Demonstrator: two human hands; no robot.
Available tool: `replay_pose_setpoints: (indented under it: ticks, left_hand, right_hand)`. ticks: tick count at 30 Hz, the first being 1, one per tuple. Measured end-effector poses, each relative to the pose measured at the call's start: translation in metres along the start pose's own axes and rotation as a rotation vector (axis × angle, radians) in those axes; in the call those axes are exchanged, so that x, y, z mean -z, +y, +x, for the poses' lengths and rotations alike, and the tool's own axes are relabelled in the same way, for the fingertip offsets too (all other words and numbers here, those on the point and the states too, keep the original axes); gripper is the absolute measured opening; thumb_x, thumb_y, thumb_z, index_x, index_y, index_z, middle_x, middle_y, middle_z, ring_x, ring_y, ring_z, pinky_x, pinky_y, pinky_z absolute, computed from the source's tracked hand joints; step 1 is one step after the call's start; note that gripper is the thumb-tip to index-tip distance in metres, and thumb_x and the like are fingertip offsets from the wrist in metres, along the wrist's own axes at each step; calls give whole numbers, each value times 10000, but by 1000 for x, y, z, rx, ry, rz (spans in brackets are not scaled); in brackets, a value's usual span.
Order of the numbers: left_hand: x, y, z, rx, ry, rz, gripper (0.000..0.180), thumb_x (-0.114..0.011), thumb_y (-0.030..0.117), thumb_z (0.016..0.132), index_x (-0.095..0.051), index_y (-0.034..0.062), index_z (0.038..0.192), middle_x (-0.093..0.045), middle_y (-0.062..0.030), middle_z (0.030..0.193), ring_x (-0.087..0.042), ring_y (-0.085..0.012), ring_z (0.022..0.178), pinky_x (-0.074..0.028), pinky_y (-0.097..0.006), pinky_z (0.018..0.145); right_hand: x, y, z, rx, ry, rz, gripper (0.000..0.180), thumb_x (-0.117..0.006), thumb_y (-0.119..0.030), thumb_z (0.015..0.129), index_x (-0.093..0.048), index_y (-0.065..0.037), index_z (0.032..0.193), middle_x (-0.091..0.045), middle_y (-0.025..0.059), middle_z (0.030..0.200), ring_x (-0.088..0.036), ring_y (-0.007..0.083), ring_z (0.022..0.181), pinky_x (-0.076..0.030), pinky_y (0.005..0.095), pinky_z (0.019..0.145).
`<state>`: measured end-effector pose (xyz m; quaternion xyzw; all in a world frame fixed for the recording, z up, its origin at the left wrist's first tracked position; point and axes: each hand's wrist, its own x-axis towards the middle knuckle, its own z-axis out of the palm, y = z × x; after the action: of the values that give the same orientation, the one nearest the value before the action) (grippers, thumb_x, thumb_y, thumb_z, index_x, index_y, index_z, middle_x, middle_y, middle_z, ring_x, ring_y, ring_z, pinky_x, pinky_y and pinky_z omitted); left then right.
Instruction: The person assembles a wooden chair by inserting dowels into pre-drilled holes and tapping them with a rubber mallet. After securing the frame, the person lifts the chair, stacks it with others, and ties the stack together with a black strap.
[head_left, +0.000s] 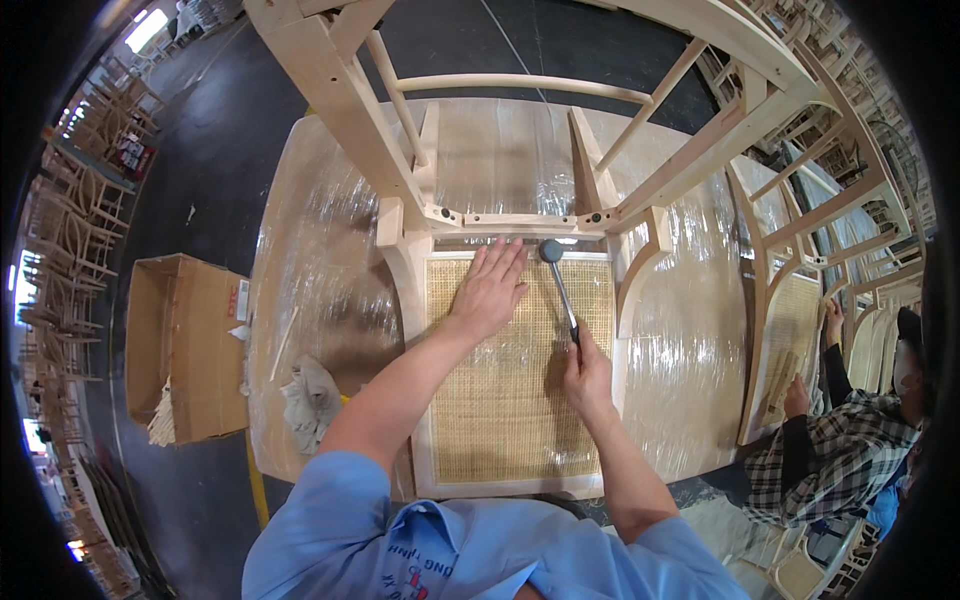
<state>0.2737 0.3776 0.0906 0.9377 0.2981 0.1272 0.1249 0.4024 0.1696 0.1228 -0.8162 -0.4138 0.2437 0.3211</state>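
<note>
"Fingers first: on our left hand (488,300) they are straight and slightly spread, laid over the yellow woven panel (500,400), tips at its pale upper rim. What about our right hand (590,378)?"

"Wrapped round the black grip of a slim silver-shafted hammer (563,290) with a round dark grey head. We see the thumb side best; the curled fingertips are mostly hidden."

"Does the head touch wood?"

"We can't tell. It sits over the panel's upper rim, near our left fingertips."

"And the pale bare-wood chair (340,110)?"

"Its back, panel included, lies flat on the brown desk wrapped in shiny clear film (690,370). We lose the frame's upper parts at the picture's top edge."

"What else is cut off?"

"At our right, the dark lens rim crops the person in a black-and-white checked shirt (835,465)."

"Any writing we can make out?"

"Dark lettering with a red mark on our light-blue collared shirt (320,520), bent by the folds. Left of the desk, we find red print and a white label on a brown cardboard box (208,365); the label's text is too small for us."
</note>
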Motion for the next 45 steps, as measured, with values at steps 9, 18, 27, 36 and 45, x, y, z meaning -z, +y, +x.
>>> replay_pose_setpoints:
  ticks: [9,18,27,36,45]
  left_hand:
    - [8,-18,-26,66,71,46,649,-521,339,1067,-358,19,1607,-319,-170,1692,-277,-356,1572,-197,-480,1299]
    - [14,-19,-28,76,78,23,648,-520,371,1066,-386,18,1594,-350,-162,1680,-308,-347,1562,-213,-475,1295]
    - [17,-35,-45,237,113,62,641,-487,383,1074,-403,3,1583,-345,-182,1680,-289,-363,1569,-181,-498,1295]
    - [13,-34,-48,254,173,65,637,-503,369,1062,-413,7,1579,-349,-179,1679,-289,-347,1571,-183,-523,1288]
    - [9,-36,-44,272,177,58,617,-488,339,1061,-412,18,1582,-343,-171,1684,-283,-346,1574,-166,-542,1288]
  right_hand:
    - [-4,-13,-7,327,275,167,464,-560,-122,1067,-501,-20,1516,-703,196,996,-690,293,836,-549,387,801]
    - [-5,-29,-8,292,158,132,453,-552,-101,1062,-503,13,1498,-700,230,1095,-723,306,909,-564,394,834]
    - [-3,-38,0,321,167,117,449,-556,-110,1066,-514,-30,1506,-720,210,1011,-711,296,830,-559,385,801]
    - [-7,-59,10,448,151,150,462,-541,-101,1072,-502,-9,1523,-657,157,899,-619,191,739,-511,308,713]
    - [-6,-49,8,370,102,131,465,-555,-125,1066,-500,-46,1520,-704,196,969,-719,299,818,-551,409,742]
